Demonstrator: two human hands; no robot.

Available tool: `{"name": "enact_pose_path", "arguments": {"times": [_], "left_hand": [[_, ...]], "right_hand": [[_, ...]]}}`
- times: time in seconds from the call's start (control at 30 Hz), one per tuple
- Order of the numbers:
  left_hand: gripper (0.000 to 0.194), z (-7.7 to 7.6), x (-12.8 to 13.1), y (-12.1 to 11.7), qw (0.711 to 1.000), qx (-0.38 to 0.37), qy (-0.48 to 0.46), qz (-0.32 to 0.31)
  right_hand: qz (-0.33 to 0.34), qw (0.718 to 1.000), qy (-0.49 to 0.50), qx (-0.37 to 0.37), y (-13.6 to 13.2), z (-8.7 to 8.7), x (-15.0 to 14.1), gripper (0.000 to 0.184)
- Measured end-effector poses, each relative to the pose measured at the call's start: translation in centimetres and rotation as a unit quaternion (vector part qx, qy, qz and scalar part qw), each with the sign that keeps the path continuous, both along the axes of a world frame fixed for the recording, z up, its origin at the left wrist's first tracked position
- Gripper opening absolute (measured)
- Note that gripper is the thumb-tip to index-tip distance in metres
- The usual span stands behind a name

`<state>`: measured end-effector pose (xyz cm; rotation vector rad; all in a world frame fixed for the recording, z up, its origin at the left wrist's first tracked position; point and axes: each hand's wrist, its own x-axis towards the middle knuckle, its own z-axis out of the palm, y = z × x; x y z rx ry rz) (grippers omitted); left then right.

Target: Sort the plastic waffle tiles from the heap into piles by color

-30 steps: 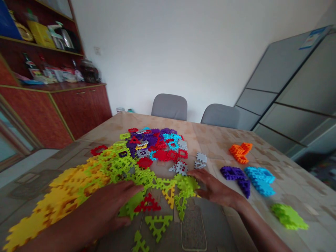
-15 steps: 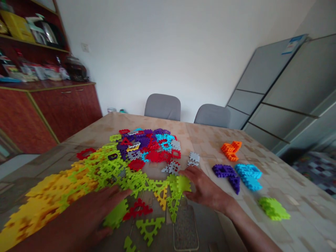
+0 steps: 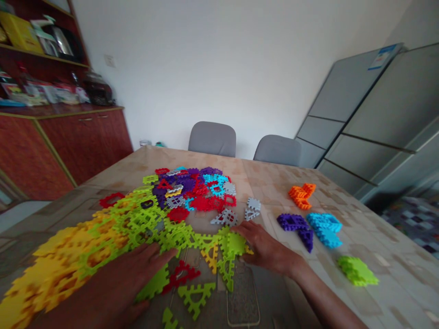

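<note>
Interlocking plastic tiles with notched edges are piled across the table. My left hand (image 3: 139,269) is low over the near left side of the pile, fingers stretched out and thumb apart, with a green square tile (image 3: 156,284) partly under it. My right hand (image 3: 262,243) reaches in from the right, thumb and fingers apart beside another green square tile (image 3: 236,244); whether it touches the tile is unclear. A small yellow edge (image 3: 248,250) shows by that thumb. Between my hands lie a yellow triangle tile (image 3: 210,258), a red tile (image 3: 182,274) and a green triangle tile (image 3: 196,299).
On the right stand separate groups: orange tiles (image 3: 302,196), purple tiles (image 3: 295,227), light blue tiles (image 3: 325,228) and green tiles (image 3: 357,271). Yellow tiles (image 3: 51,260) spread at the left. Two grey chairs (image 3: 212,139) stand behind the table, before a white wall.
The green square tile by my right hand has shifted slightly left, and a yellow edge now shows beside it. My right hand moved slightly; my left hand shifted a little to the right.
</note>
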<state>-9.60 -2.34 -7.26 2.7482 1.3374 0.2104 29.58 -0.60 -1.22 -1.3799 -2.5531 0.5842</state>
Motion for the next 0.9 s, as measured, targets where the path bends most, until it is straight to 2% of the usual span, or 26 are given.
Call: {"name": "enact_pose_path", "arguments": {"times": [0.1, 0.23, 0.33, 0.5, 0.6, 0.73, 0.83, 0.9], "left_hand": [[0.075, -0.2, -0.2, 0.0, 1.000, 0.009, -0.002, -0.015], [0.086, 1.3, 0.6, 0.2, 1.000, -0.003, -0.006, 0.004], [0.081, 2.3, 1.2, 0.5, 0.999, 0.013, -0.036, 0.006], [0.077, 3.5, 2.3, 0.6, 0.995, 0.052, -0.083, -0.015], [0.076, 4.0, 3.7, 0.0, 0.994, 0.062, -0.089, -0.022], [0.079, 4.1, 5.8, -1.2, 0.995, 0.019, -0.088, -0.047], [0.083, 4.6, 7.4, -2.0, 0.994, -0.028, -0.068, -0.083], [0.083, 5.4, 8.9, -2.3, 0.991, -0.058, -0.054, -0.104]], "right_hand": [[0.014, 1.000, 0.003, -0.002, 0.0, 0.0, 0.0, 0.070], [0.035, 0.999, 0.019, 0.012, -0.2, -0.2, -0.7, 0.072], [0.027, 0.999, 0.017, 0.016, 0.0, -0.1, -0.8, 0.072], [-0.051, 0.998, -0.007, 0.032, 0.0, 2.2, 1.3, 0.060], [-0.076, 0.997, -0.024, -0.009, -1.0, 3.6, 2.5, 0.064], [-0.054, 0.989, -0.099, -0.098, -2.7, 4.1, 2.2, 0.069], [-0.016, 0.988, -0.117, -0.098, -3.1, 3.8, 1.7, 0.071], [-0.018, 0.991, -0.100, -0.087, -2.7, 3.6, 1.9, 0.065]]}}
